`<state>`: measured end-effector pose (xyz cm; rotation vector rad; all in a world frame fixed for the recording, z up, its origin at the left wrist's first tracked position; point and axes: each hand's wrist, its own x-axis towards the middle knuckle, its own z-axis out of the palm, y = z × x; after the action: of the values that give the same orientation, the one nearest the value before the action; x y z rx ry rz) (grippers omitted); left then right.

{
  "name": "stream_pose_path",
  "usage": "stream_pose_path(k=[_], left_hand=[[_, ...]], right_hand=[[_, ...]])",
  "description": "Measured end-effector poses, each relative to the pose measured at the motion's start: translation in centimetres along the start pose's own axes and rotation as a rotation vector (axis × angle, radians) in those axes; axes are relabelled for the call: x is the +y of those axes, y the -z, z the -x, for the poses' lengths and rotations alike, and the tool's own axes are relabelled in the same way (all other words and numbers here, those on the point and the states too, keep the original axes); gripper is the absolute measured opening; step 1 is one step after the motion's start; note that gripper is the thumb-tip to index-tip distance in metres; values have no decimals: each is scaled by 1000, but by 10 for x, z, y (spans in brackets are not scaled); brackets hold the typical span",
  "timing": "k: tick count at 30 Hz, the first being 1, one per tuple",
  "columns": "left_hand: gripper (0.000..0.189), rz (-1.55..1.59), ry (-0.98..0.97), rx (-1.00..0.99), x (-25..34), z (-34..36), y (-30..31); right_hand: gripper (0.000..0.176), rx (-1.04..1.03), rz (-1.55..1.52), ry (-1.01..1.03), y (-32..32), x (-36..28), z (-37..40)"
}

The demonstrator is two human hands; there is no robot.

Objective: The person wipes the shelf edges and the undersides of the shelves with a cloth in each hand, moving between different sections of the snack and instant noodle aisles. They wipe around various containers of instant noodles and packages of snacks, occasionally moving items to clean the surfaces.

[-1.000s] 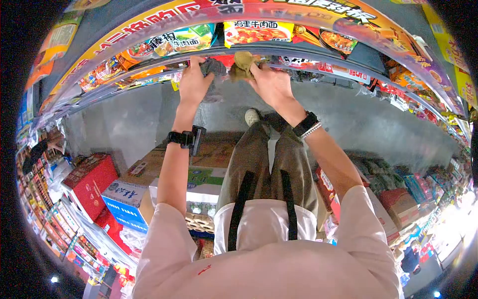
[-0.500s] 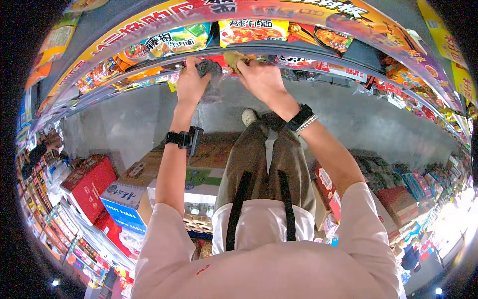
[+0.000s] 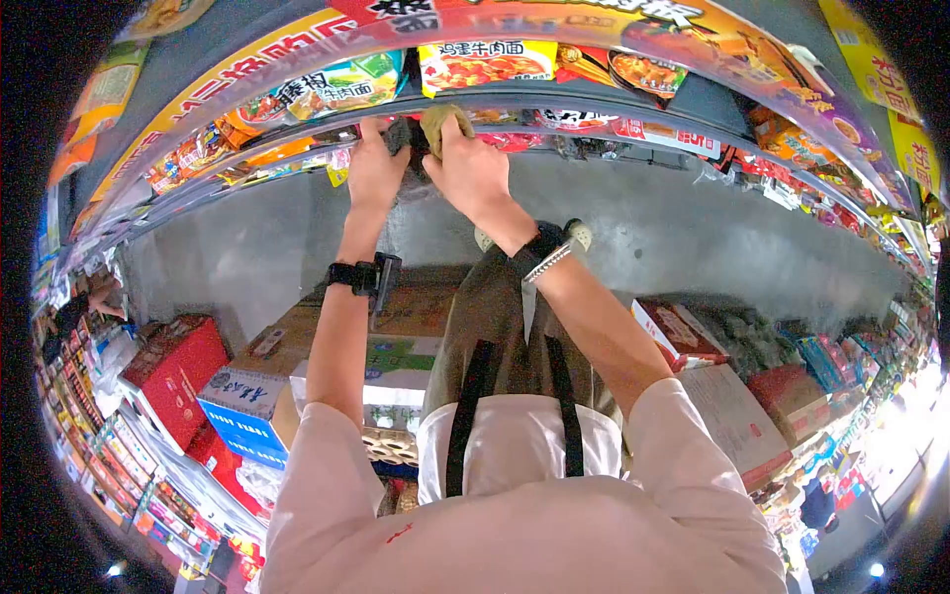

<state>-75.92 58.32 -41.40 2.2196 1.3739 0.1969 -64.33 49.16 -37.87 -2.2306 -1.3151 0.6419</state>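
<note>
In the head view my left hand (image 3: pixel 377 170) grips a crumpled dark grey cloth (image 3: pixel 398 135) at the edge of a lower shelf. Close beside it, my right hand (image 3: pixel 469 176) has its fingers wrapped round an olive-yellow cloth (image 3: pixel 444 124). That cloth is against the shelf's front rail (image 3: pixel 515 103), just below a yellow noodle packet (image 3: pixel 487 66). To the left on the shelf lies a green-blue noodle packet (image 3: pixel 348 84). Both cloths are bunched up, and part of each is hidden by my fingers.
Red noodle packets (image 3: pixel 645 71) sit farther right, with a printed shelf banner (image 3: pixel 633 15) above them. Grey floor (image 3: pixel 633 218) lies below the shelves. Behind me stand cardboard boxes (image 3: pixel 396 307), a red box (image 3: pixel 178 381) and a white-and-red box (image 3: pixel 683 332).
My right hand has moved left with the olive-yellow cloth, closer to my left hand. The left hand has shifted slightly left. My feet have changed position, and both shoes now show.
</note>
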Motion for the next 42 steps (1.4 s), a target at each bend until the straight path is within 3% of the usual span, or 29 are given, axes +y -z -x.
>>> stream_pose_path(k=[7, 17, 19, 25, 30, 32, 37, 38, 40, 42], left_hand=[[48, -33, 52, 4, 3, 0, 0], [48, -16, 51, 23, 2, -2, -3], [48, -4, 51, 39, 5, -1, -4], [48, 2, 43, 70, 8, -1, -5], [48, -14, 33, 63, -1, -5, -9], [48, -37, 65, 43, 3, -5, -6], [48, -45, 84, 55, 3, -4, -6], [48, -41, 82, 57, 2, -4, -7], [48, -43, 89, 54, 4, -3, -7], [48, -45, 97, 49, 4, -3, -8]], right_hand=[[25, -11, 192, 106, 10, 10, -2], [27, 72, 342, 17, 49, 75, 14], [29, 286, 249, 186, 42, 75, 13], [30, 233, 167, 197, 19, 56, 10], [30, 84, 100, 18, 33, 76, 14], [28, 335, 57, 19, 42, 100, 18], [26, 466, 21, -245, 75, 161, 30], [26, 467, 25, -243, 79, 172, 33], [25, 683, -82, -164, 86, 184, 36], [26, 692, -48, -70, 82, 189, 41]])
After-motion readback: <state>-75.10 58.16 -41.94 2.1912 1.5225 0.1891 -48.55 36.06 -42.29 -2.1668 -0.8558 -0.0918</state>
